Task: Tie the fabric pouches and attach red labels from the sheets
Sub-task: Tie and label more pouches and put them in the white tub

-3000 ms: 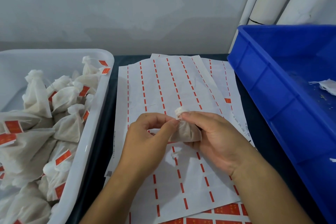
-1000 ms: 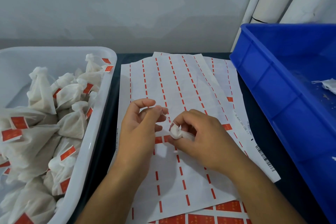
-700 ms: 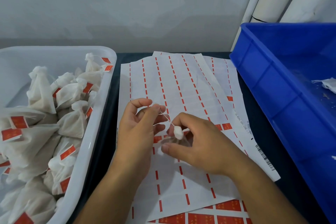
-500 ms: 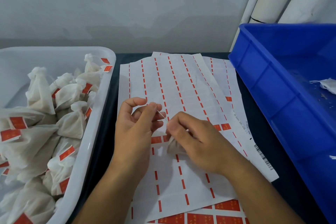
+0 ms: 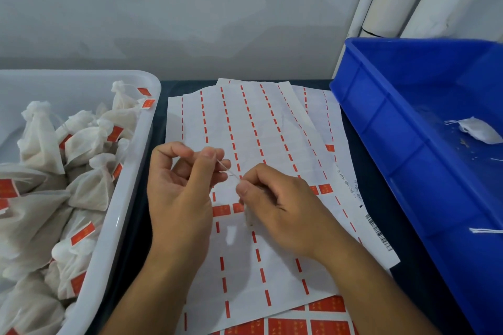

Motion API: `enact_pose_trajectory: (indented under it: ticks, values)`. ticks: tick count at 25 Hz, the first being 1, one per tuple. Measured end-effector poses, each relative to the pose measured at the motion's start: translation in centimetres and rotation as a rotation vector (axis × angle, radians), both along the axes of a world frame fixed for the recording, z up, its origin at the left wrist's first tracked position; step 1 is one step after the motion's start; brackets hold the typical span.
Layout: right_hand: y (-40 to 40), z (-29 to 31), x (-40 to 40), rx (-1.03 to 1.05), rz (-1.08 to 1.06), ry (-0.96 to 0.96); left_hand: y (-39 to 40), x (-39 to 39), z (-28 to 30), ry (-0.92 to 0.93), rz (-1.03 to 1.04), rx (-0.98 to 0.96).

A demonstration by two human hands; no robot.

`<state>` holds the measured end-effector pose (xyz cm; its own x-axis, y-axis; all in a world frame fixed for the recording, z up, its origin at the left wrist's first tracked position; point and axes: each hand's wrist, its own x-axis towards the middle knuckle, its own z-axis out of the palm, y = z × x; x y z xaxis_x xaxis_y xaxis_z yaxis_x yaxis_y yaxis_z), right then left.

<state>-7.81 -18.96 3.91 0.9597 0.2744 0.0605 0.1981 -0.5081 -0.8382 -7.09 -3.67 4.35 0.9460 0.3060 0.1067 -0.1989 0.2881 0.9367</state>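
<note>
Head view. The left hand is curled, its thumb and forefinger pinching one end of a thin white string that runs taut and slanting down to the right hand. The right hand is closed over a small pouch of soft, off-white, gauzy fabric; only a sliver of it shows beneath the fingers, just above the sheets, and its fingertips nip the string's other end.

Under both hands lies a fanned stack of flat, matte white sheets, ruled with dashed red lines where stickers have been peeled away. A few glossy red rectangular labels are left mid-sheet beside the right hand, and a fuller row shows on a lower sheet at the near edge. A barcode is printed on the right margin.

To the left stands a smooth white plastic tub with rounded corners, heaped with crumpled tied pouches, each bearing a red tag. To the right stands a rigid blue crate with ribbed walls; one limp white pouch lies inside with loose threads and crumbs. The table is dark. Behind is a pale grey wall and white pipes.
</note>
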Motion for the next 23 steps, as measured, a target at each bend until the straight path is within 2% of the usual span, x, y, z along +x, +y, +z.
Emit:
enact_pose_trajectory:
  ticks: [3, 6, 8, 9, 12, 15, 19, 23]
  values:
    - [-1.5, 0.7, 0.5, -0.004, -0.126, -0.019, 0.1, 0.2, -0.2, 0.028, 0.025, 0.043]
    - [-5.8, 1.1, 1.7, -0.315, -0.478, -0.015, 0.2, 0.4, -0.2, 0.046, 0.080, 0.049]
    - [-8.7, 1.0, 2.2, -0.500, -0.580, 0.109, 0.3, 0.5, -0.2, 0.039, 0.109, 0.050]
    - [-9.7, 0.9, 2.2, -0.526, -0.576, 0.185, 0.3, 0.6, -0.3, 0.037, 0.118, 0.054]
    - [-11.0, 0.2, 2.3, -0.400, -0.526, 0.338, 0.3, 0.6, -0.4, 0.006, 0.129, 0.103]
    - [-11.4, 0.0, 2.2, -0.129, -0.490, 0.364, 0.0, 0.2, -0.7, -0.121, 0.090, 0.249]
    - [-11.6, 0.8, 1.7, 0.220, -0.368, 0.483, -1.3, -0.4, -0.7, -0.262, 0.043, 0.788]
    - [-11.3, 0.4, 1.0, 0.413, -0.297, 0.497, -4.1, 0.1, -0.4, -0.151, -0.245, 1.227]
